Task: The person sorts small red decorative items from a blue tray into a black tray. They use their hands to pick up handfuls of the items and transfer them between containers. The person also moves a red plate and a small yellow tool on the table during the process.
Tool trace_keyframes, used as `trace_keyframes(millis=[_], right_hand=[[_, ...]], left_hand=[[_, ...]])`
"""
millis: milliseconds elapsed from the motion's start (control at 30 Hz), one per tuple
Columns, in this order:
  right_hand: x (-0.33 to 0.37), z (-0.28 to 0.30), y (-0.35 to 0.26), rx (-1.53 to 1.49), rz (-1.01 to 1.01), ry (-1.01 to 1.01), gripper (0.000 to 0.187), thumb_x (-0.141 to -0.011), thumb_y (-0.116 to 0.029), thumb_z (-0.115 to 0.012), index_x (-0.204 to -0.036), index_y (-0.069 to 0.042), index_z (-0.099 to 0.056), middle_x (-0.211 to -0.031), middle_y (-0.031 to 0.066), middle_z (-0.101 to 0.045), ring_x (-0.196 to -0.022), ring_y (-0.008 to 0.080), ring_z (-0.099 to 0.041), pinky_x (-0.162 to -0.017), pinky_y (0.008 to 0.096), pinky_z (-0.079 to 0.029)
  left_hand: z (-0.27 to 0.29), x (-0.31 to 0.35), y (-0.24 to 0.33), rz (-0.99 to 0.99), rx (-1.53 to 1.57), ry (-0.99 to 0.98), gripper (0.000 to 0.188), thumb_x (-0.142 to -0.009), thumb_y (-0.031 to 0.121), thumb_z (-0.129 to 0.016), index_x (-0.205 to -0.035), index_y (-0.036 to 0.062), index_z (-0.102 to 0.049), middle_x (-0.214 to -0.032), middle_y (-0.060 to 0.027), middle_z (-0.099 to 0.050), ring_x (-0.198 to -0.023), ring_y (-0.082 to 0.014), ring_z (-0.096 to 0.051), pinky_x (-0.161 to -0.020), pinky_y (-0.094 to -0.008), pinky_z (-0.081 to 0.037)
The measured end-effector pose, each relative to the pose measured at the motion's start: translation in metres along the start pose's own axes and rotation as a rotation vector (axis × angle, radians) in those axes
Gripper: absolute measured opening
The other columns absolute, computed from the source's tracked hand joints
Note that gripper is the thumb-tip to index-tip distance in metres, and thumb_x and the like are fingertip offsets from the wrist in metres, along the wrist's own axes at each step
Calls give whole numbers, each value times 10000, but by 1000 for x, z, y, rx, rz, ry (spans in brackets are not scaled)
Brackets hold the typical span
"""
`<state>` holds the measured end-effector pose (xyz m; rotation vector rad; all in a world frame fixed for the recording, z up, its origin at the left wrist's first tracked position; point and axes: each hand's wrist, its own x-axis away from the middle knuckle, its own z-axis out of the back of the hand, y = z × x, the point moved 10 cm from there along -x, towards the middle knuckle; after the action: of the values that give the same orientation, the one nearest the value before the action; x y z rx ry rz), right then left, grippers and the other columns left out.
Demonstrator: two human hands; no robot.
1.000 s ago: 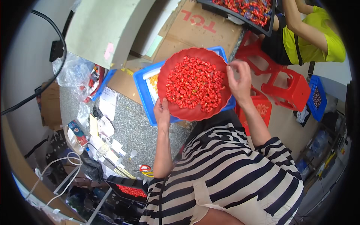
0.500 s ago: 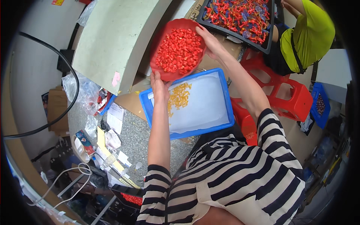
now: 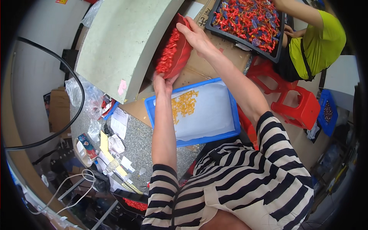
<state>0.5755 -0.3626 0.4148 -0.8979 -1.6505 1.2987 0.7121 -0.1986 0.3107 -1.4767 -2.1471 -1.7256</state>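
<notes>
Two outstretched arms, left hand (image 3: 164,82) and right hand (image 3: 193,35) each in closed grip on the steeply tilted red bowl (image 3: 177,51).

The tray (image 3: 230,115) sits on the counter (image 3: 142,145) before the person; a heap of small pieces (image 3: 184,105) lies in its left half. Behind the tray, the tilted bowl (image 3: 174,48) of small pieces is held up against a big slab (image 3: 122,42) — the left hand (image 3: 164,82) under its near rim, the right hand (image 3: 195,36) on its far rim. Right of the bowl, a crate (image 3: 245,21) of pieces rests on cardboard (image 3: 214,63). Right of the tray stand stools (image 3: 295,103); left of it — papers and clutter (image 3: 111,142).
</notes>
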Motion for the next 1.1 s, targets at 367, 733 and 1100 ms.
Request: trace_keyframes(millis=[367,733,1100], right_hand=[[2,9,-21,193,99,40,857,-780,-565,-547,-1400,-58,-242,-1342,207,-389,-1195,274,-443,-874,390,-453],[51,70,-34,247,179,140,663,-829,-397,-574,-1327,-21,-352,-1212,143,-532,-1076,217,-528,-902,303,-420],[230,148,84,152,-188,-65,334,-928,-200,-499,-1185,13,-520,-1076,30,-594,-942,93,-540,-842,249,-427]], left_hand=[[-11,3,0,109,-29,-15,434,-786,-36,-276,-1203,-44,-397,-1210,-243,-467,-1075,-408,-516,-858,-583,-478],[-45,45,-39,131,-69,-239,523,-790,4,-357,-1309,40,-305,-1227,-198,-467,-1028,-331,-558,-821,-505,-509],[60,239,-64,-253,-398,-102,608,-878,97,-517,-1387,23,-192,-1327,-128,-352,-1140,-207,-437,-896,-324,-418]])
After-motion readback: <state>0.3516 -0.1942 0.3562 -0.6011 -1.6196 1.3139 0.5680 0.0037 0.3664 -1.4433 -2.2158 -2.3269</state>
